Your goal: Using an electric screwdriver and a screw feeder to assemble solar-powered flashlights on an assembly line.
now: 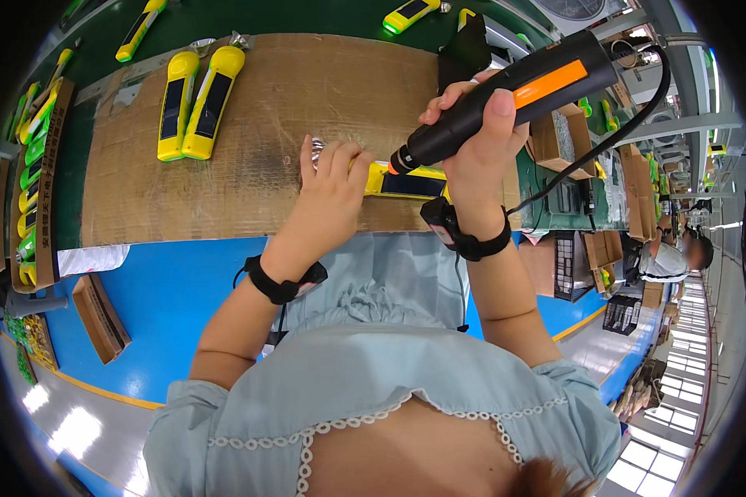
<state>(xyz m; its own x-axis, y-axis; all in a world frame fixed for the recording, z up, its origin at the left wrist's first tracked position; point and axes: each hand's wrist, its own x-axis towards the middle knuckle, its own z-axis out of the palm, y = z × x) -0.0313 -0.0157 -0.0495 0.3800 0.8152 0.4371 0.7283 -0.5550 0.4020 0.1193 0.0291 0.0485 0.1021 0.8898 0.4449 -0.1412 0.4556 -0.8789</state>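
Note:
My right hand [482, 157] is wrapped round a black electric screwdriver [489, 108] with an orange panel, thumb on its upper side. Its tip points down to the left and meets a yellow flashlight [414, 184] with a dark panel, lying sideways on a cardboard sheet [307, 91]. My left hand [331, 190] has its fingers bent down over the flashlight's left end, which they mostly hide; something shiny shows beside the fingertips. Two more yellow flashlights [174, 108] lie side by side at the sheet's upper left. Black bands circle both my wrists.
A cardboard box [54, 166] packed with yellow and green flashlights stands along the left edge. More flashlights [408, 15] lie on the green table behind. The screwdriver's black cable [593, 153] loops right, near an open box [568, 137]. A person [671, 258] is far right.

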